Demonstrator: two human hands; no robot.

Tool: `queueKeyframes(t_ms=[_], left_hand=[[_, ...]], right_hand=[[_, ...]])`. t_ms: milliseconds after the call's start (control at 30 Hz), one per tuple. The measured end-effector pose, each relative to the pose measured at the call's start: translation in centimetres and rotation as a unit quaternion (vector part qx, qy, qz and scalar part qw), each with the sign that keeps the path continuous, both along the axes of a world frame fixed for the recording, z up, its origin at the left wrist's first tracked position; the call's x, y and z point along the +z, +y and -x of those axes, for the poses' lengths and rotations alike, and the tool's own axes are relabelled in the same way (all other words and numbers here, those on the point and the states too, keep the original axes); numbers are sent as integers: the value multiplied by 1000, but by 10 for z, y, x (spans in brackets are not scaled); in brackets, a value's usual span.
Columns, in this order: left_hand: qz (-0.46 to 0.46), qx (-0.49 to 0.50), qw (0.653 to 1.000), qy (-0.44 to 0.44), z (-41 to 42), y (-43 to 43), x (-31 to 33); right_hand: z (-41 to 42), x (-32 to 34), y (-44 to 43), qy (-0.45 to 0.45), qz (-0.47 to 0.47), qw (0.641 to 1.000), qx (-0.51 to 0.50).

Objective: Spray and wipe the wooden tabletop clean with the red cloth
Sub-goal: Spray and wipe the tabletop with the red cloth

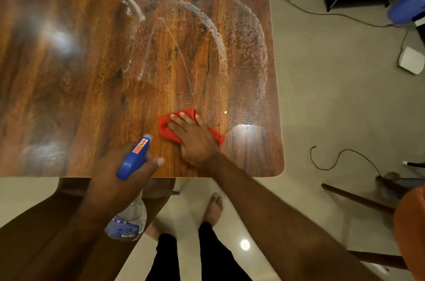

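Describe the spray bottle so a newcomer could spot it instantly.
Start at the wooden tabletop and follow its near edge. There the left hand grips the spray bottle, left of the red cloth. Its blue trigger head, red label and clear body set it apart.

Both forearms (276,211) are bare all the way up. Black trousers (213,254) cover the legs at six o'clock, ending above bare feet (216,206).

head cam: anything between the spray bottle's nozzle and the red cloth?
Nothing sits there. The head view shows only a short bare stretch of wooden tabletop between the nozzle of the spray bottle and the red cloth.
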State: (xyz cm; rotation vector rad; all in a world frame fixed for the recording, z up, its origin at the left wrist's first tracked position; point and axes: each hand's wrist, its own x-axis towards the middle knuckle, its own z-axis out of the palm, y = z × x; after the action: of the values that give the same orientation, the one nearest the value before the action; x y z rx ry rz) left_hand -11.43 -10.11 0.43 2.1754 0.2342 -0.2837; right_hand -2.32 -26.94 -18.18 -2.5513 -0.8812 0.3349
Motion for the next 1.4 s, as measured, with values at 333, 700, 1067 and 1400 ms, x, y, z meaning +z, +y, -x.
queueKeyframes(t_ms=[333,700,1067,1400], left_hand=[[5,47,999,-11,25,15,6],[17,38,999,-3,31,2,6],[51,6,997,49,20,-2,-9],[60,-51,997,22,-23,-19,-6]], right_hand=[[61,-2,-41,-11,-38,990,133],[-65,1,-41,-15,-7,1000,9],[36,-12,-110,-18,-58,984,165],[-103,5,-108,-30,-43,987,-154]])
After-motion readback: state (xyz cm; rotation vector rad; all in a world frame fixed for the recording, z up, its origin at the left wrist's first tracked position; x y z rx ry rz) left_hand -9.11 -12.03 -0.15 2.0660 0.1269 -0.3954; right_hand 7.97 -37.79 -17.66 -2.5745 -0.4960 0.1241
